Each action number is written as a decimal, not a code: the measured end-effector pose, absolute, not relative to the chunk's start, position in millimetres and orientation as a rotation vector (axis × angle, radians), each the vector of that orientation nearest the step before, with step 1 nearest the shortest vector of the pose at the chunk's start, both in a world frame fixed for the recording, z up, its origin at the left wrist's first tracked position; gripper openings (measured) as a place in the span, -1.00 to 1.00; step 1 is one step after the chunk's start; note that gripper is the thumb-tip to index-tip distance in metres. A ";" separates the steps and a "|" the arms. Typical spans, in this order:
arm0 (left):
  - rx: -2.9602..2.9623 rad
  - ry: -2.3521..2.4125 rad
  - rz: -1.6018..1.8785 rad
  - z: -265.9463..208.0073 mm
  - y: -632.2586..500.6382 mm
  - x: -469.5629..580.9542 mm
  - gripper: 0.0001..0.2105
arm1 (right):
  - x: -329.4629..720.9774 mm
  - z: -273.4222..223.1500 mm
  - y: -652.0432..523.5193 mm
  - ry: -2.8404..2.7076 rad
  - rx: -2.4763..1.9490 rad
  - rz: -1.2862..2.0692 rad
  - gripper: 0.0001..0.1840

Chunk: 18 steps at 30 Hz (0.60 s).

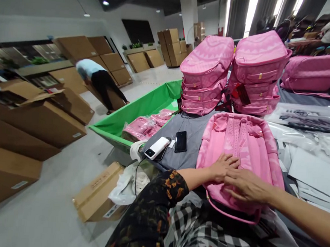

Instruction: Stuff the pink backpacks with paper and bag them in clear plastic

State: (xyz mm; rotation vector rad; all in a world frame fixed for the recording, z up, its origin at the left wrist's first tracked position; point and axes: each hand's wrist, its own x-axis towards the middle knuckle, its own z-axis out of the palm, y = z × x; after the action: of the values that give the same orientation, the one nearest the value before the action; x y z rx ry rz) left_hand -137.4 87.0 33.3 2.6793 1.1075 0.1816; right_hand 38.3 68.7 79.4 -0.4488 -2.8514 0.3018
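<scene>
A pink backpack lies on the grey-covered table with its straps and padded back facing up. Its near end gapes along the zipper edge, showing a dark gap. My left hand rests on the back panel, fingers stretched out over the straps. Beside and partly across it, my right hand also presses flat on the panel with loosely extended fingers. Neither hand holds anything that I can see. Clear plastic pokes out under the backpack's near right corner.
Beyond stand two stacks of pink backpacks. Left of my work are a black phone and a white power bank. White sheets lie right. A green bin holds bagged pink items; cartons and a bending person are farther left.
</scene>
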 end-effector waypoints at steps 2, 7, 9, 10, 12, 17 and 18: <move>2.673 1.075 0.185 29.0 85.2 -141.7 -0.37 | 36.9 66.1 63.7 -2.944 -0.429 0.336 -0.69; 2.578 1.379 0.406 18.0 80.6 -142.1 -0.42 | 35.6 32.2 91.6 -2.867 -0.233 0.231 -0.69; 2.490 1.556 0.455 18.1 81.4 -139.2 -0.41 | 35.3 28.3 101.2 -2.781 -0.244 0.157 -0.67; 2.454 1.619 0.461 19.4 82.3 -137.6 -0.40 | 34.9 27.9 104.1 -2.752 -0.262 0.125 -0.67; 2.411 1.694 0.446 23.6 83.5 -134.5 -0.38 | 33.5 28.9 104.8 -2.732 -0.310 0.075 -0.68; 2.315 1.734 0.354 33.9 65.4 -133.7 -0.39 | 31.7 36.7 73.3 -2.718 -0.434 -0.016 -0.71; 2.307 1.704 0.338 36.0 58.1 -135.9 -0.36 | 33.9 39.0 65.7 -2.718 -0.432 -0.032 -0.71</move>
State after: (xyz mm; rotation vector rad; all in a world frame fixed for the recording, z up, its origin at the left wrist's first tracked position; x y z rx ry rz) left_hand -135.9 58.1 36.0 2.3067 1.7039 0.3379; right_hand 33.9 65.7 39.0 -0.4319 -2.7180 -0.0324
